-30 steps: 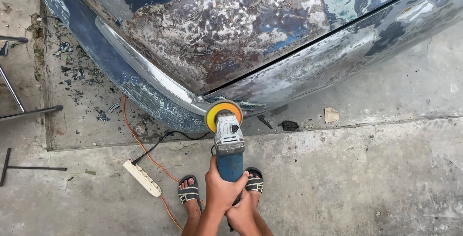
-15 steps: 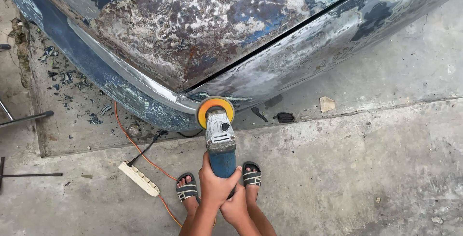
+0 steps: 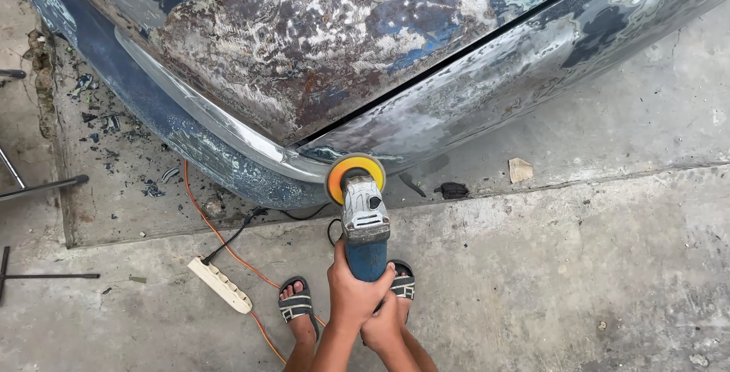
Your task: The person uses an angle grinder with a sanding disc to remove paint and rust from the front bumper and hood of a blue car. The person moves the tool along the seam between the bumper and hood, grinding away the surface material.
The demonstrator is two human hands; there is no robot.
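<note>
An angle grinder (image 3: 364,216) with a grey head, blue body and round orange disc (image 3: 355,172) points away from me. Its disc rests against the corner of a car body (image 3: 319,52) with stripped, patchy blue paint and bare metal. My left hand (image 3: 355,292) wraps the blue body from the left. My right hand (image 3: 382,326) grips the rear of the grinder just below it. My feet in black sandals (image 3: 295,303) stand on the concrete underneath.
A white power strip (image 3: 220,284) with an orange cable (image 3: 220,243) lies left of my feet. Paint flakes (image 3: 106,125) litter the ground under the car. Metal rods (image 3: 46,187) lie at far left. A black scrap (image 3: 454,189) and a tan chip (image 3: 520,170) sit to the right.
The view has shifted slightly; the grinder stays against the car's corner with both hands gripping it the same way.
</note>
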